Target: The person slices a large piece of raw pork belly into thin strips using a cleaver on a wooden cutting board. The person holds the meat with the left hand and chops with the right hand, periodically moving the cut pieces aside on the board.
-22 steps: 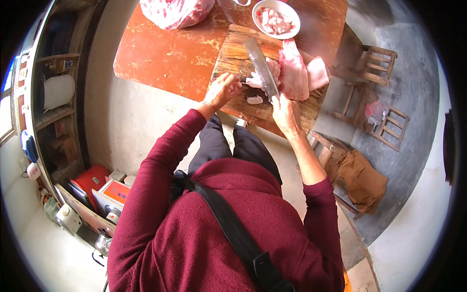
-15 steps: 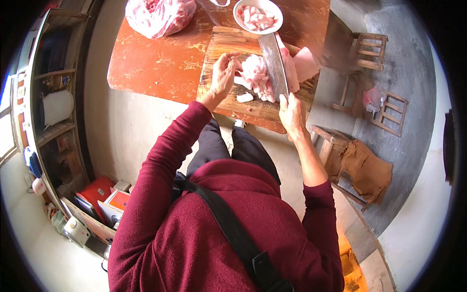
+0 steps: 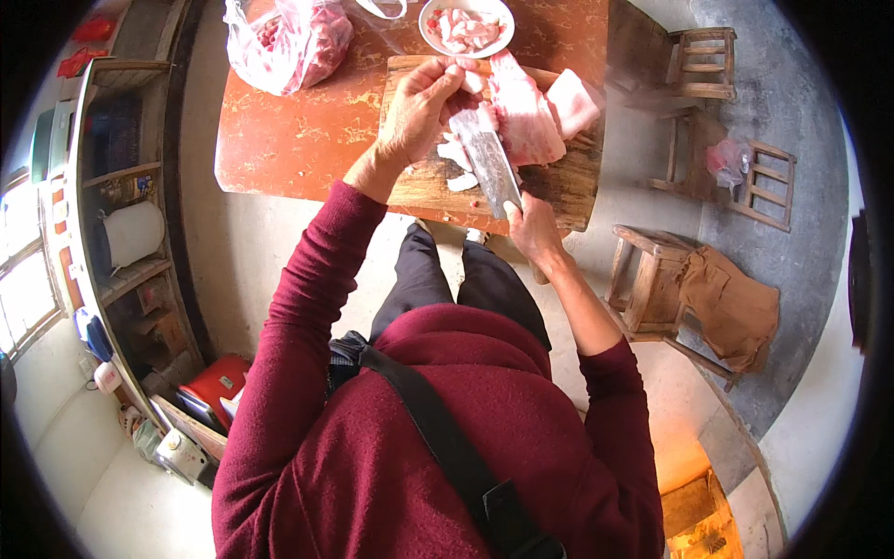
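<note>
Far L: shelf [image 3: 130, 275]. Next, plastic bag [image 3: 321, 42] w/ meat in it, on the reddish surface [image 3: 279, 140]. L hand [image 3: 419, 110] is over the board's [image 3: 424, 193] L side, grip pinching a pale bit of meat [image 3: 475, 83] btwn thumb & fingers. White bowl [image 3: 499, 46] of cut meat sits just beyond the board. R hand [image 3: 535, 229], at the near edge, has its grip wrapped round the knife [image 3: 495, 166], blade slanting up-L over the board. Meat slab [image 3: 528, 116] lies on board, R of blade. Far R: stool [image 3: 644, 279] w/ brown cloth [image 3: 731, 303].
</note>
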Demonstrator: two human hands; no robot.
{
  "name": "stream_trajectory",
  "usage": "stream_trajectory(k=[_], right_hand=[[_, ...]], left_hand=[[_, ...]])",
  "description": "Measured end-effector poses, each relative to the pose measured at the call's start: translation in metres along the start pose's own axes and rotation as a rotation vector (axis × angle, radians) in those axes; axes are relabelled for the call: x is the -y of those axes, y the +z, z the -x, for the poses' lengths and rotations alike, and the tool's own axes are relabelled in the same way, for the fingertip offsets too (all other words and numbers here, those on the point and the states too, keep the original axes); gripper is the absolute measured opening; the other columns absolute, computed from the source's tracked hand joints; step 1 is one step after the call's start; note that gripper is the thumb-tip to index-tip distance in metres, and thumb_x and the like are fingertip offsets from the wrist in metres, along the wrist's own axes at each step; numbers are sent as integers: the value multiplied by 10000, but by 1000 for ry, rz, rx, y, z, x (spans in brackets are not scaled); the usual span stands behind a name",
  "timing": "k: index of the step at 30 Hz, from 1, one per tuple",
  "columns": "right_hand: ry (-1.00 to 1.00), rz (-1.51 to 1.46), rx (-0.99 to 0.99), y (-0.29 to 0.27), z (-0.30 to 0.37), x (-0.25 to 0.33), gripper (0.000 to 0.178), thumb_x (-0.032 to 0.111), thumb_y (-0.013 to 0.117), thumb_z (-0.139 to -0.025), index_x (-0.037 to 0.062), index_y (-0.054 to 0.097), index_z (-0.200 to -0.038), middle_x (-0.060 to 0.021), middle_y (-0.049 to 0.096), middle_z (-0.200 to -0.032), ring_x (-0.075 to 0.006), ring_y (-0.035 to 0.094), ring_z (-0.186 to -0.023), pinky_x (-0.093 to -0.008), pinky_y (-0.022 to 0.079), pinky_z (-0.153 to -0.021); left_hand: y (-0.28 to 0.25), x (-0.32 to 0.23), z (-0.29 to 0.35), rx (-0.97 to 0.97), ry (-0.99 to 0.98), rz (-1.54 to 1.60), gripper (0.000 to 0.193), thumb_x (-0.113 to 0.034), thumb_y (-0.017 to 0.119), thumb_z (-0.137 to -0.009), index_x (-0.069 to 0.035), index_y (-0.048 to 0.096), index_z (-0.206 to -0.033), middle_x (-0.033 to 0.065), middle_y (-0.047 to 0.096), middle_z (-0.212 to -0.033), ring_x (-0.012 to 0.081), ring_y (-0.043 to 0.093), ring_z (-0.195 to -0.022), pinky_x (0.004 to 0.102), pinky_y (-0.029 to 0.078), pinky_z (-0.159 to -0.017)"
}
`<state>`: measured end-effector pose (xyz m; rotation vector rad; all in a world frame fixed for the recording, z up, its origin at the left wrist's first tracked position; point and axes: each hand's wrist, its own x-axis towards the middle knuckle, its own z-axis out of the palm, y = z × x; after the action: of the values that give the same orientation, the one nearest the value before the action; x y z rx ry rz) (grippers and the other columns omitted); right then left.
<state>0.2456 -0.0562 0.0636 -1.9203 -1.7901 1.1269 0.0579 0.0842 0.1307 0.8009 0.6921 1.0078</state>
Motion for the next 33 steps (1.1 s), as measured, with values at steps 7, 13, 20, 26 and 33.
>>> stream_trajectory(k=[7, 13, 20, 26, 33], right_hand=[[34, -49, -66, -20, 18, 1, 190, 133, 537, -840, -57, 552, -843, -266, 585, -753, -427, 576, -739, -447, 442, -651], [72, -115, -83, -32, 40, -5, 177, 109, 558, -826, -57, 533, -769, -268, 561, -702, -442, 555, -705, -490, 429, -648], [31, -42, -147, -31, 53, 10, 163, 102, 549, -835, -37, 510, -759, -254, 536, -645, -437, 549, -659, -478, 433, -593], [-45, 83, -33, -7, 34, 17, 199, 163, 542, -838, -27, 523, -782, -247, 576, -657, -428, 579, -649, -493, 451, -607], [-58, 70, -77, -2, 21, 12, 168, 134, 537, -837, -26, 517, -791, -253, 578, -682, -434, 577, -676, -489, 458, -616]], left_hand=[[-40, 29, -3, -101, -172, -251, 224, -182, 489, -911, -3, 561, -1025, 75, 610, -924, 145, 591, -807, 280, 498, -745], [-68, 88, 6, -119, -259, -774, 197, -140, 627, -832, 19, 610, -947, 38, 622, -808, 76, 555, -698, 222, 476, -634], [-81, 98, 14, -218, -232, -912, 144, -104, 648, -773, 19, 635, -847, 41, 630, -700, 83, 564, -602, 235, 469, -557], [-75, 83, 28, -181, -422, -811, 122, -94, 667, -727, 13, 643, -781, 39, 616, -663, 88, 564, -586, 231, 464, -538], [-64, 53, 59, 8, -502, -514, 156, -124, 669, -775, 16, 636, -836, 32, 615, -742, 62, 538, -658, 200, 438, -599]])
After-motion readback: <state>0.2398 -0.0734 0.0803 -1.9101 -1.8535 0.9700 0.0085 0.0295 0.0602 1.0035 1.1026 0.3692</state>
